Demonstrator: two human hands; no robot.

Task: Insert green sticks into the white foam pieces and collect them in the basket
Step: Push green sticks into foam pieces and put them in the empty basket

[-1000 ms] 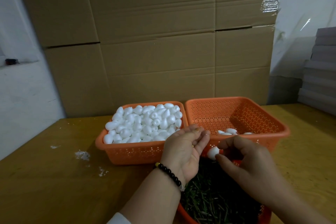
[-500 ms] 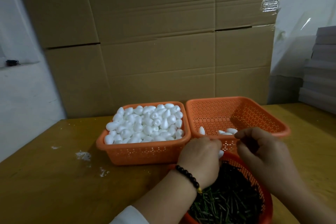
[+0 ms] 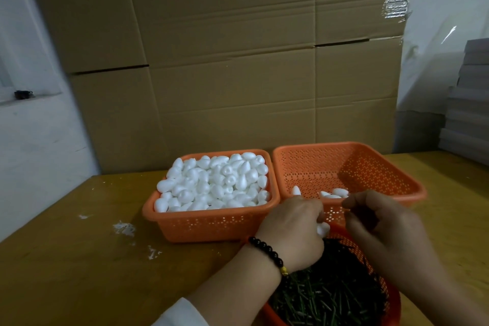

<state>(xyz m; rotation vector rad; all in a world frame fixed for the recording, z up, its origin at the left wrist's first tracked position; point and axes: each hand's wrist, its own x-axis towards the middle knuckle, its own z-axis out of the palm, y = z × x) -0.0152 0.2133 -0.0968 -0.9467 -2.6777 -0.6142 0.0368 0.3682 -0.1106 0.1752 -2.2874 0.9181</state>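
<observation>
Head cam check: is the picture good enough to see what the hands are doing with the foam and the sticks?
Head view: dim, flat light, no glare on the baskets; the green sticks read as a dark mass. The left hand grips a white foam piece, mostly hidden. The right hand is soft, its palm shadowed, so any stick there cannot be told. Wide-angle bending at the edges.

- Light: dim, flat, indoor; source not in view.
- Glare: bright streaks on plastic sheeting (image 3: 447,21), upper right.
- Shadows: soft, beneath the hands; stick pile (image 3: 330,296) nearly black.
- Sharpness: hands slightly soft.
- Distortion: wide-angle bowing at the edges.
</observation>
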